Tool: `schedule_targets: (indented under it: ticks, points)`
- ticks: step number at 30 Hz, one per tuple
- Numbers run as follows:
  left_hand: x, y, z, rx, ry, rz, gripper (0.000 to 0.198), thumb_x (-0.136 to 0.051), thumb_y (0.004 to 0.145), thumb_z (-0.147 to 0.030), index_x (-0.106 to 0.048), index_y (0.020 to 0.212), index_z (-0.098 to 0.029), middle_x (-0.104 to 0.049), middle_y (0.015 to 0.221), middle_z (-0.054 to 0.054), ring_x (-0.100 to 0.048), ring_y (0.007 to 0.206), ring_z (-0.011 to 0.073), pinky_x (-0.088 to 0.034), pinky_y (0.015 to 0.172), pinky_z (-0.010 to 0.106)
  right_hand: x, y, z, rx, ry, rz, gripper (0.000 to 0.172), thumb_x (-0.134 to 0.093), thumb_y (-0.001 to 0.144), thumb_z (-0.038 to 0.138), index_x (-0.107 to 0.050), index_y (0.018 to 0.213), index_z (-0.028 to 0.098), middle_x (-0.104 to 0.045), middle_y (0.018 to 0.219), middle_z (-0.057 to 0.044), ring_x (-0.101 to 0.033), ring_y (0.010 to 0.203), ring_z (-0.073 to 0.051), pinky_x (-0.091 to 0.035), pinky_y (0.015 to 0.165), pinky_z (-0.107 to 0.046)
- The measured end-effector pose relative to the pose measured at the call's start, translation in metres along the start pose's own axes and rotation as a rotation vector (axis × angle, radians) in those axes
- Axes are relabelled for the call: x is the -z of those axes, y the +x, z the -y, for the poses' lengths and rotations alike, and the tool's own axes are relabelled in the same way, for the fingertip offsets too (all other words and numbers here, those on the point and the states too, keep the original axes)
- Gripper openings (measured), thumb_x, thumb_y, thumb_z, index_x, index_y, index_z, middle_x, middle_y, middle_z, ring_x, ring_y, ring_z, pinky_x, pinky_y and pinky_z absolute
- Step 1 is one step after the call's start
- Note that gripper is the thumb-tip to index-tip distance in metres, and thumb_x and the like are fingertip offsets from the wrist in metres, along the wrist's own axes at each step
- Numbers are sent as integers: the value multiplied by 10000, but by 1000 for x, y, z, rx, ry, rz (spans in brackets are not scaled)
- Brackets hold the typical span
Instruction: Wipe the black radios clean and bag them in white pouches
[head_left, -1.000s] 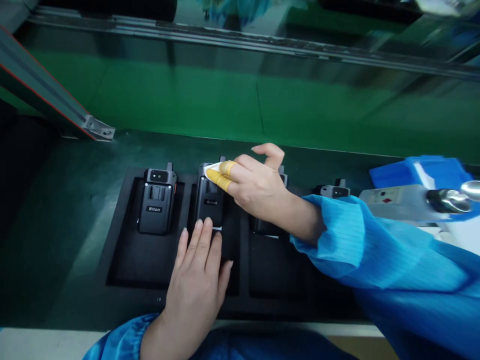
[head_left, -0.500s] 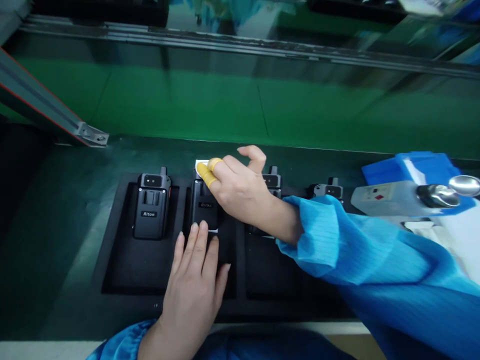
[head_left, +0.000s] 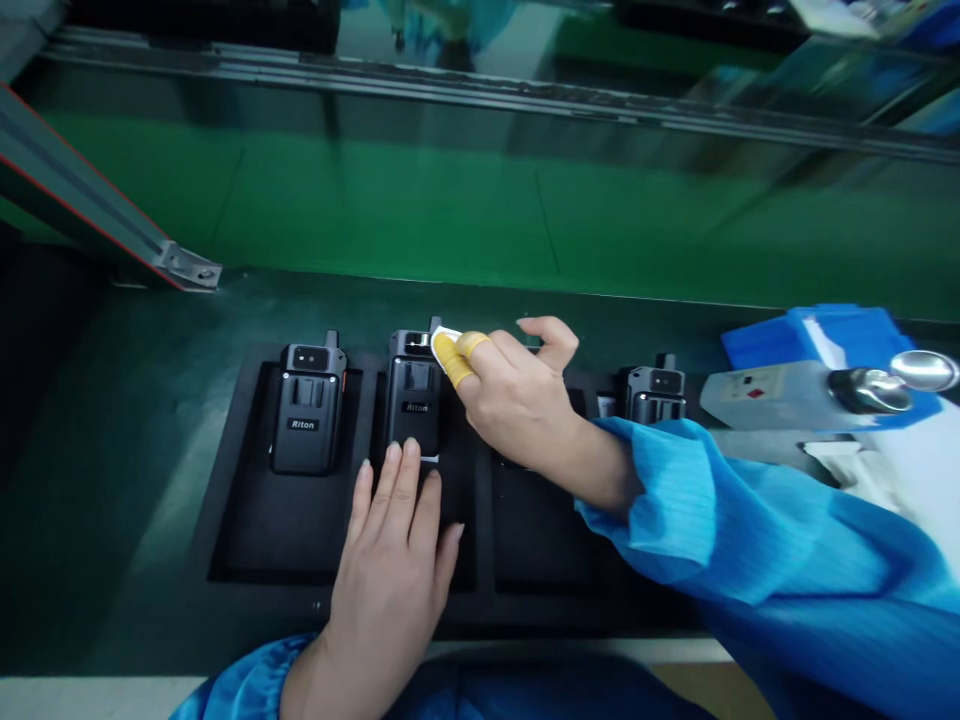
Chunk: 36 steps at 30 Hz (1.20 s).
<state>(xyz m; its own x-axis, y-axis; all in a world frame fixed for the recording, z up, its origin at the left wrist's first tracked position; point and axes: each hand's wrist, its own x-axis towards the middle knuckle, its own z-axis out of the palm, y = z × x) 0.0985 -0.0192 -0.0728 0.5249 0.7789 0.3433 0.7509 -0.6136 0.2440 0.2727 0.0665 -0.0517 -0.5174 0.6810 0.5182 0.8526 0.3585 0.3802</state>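
Observation:
Several black two-way radios sit in a black tray [head_left: 319,535]. One radio marked "Riton" [head_left: 415,395], second from the left, stands between my hands. Fingertips of my left hand [head_left: 390,570] rest on its lower end, fingers stretched out flat. Yellow finger cots cover two fingers of my right hand [head_left: 514,395], which pinches a small white wipe [head_left: 444,338] at the radio's top right corner, beside its antenna stub. Another radio [head_left: 306,420] lies to the left. My right hand and wrist mostly hide a third radio; the rightmost radio [head_left: 655,392] is partly behind my sleeve.
At the right lies a translucent bottle with a metal pump top [head_left: 780,395], against a blue folded item [head_left: 847,330]. A metal frame post [head_left: 97,195] slants down at the left. The green panel [head_left: 390,210] closes off the bench's back.
My right hand has moved right with the white wipe, from the top left of the radio to its top right corner, uncovering the radio's upper part. My left hand stays on its lower end.

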Motion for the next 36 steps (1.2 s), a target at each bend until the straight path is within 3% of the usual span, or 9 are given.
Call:
schedule_targets:
  ticks: [6, 12, 19, 24, 27, 32, 36]
  points:
    - [-1, -1, 0, 9, -13, 2, 291, -447, 921, -222, -598, 1121, -73, -567, 1299, 224, -536, 1216, 348, -460, 970, 546, 1, -1, -9, -80, -34, -12, 332, -426, 839, 39, -594, 587, 175, -575, 692, -4, -400, 699, -135, -177, 874, -388]
    - [-1, 0, 0, 7, -14, -10, 285, -460, 919, -227, -602, 1115, -76, -577, 1282, 230, -543, 1208, 348, -469, 963, 535, -5, 19, 0, 69, 171, -40, 286, -433, 902, 84, -670, 779, 187, -609, 774, 6, -415, 746, -133, -162, 900, -393]
    - [1, -1, -1, 11, -16, 21, 285, -474, 912, -222, -600, 1124, -80, -558, 1306, 231, -518, 1235, 348, -456, 982, 533, -2, 14, -16, 85, 255, 82, 342, -389, 932, 114, -662, 743, 196, -607, 783, 18, -421, 742, -129, -151, 918, -387]
    - [2, 0, -1, 17, -25, 27, 287, -467, 915, -226, -604, 1126, -87, -553, 1314, 227, -520, 1234, 345, -464, 977, 529, 5, 6, -29, 69, 56, 98, 320, -436, 887, 76, -627, 658, 192, -592, 727, 33, -419, 730, -129, -133, 913, -382]
    - [2, 0, -1, 22, -22, 40, 287, -463, 916, -225, -607, 1129, -96, -553, 1317, 219, -521, 1235, 341, -467, 976, 523, 3, 7, -24, 54, 80, 80, 307, -432, 907, 106, -657, 727, 210, -608, 757, 34, -416, 741, -130, -138, 902, -383]
    - [1, -1, -2, 18, -13, 31, 288, -469, 914, -224, -604, 1128, -86, -561, 1303, 229, -526, 1227, 348, -459, 979, 529, -7, 16, -8, 167, 169, 13, 297, -427, 921, 125, -679, 793, 218, -601, 763, 30, -418, 754, -129, -165, 910, -389]
    - [0, -1, -2, 14, -6, 34, 286, -473, 911, -217, -604, 1127, -83, -558, 1307, 227, -525, 1230, 341, -442, 998, 527, -12, 25, -3, 133, 206, 52, 320, -411, 903, 71, -664, 767, 211, -547, 728, 28, -416, 757, -127, -186, 921, -403]
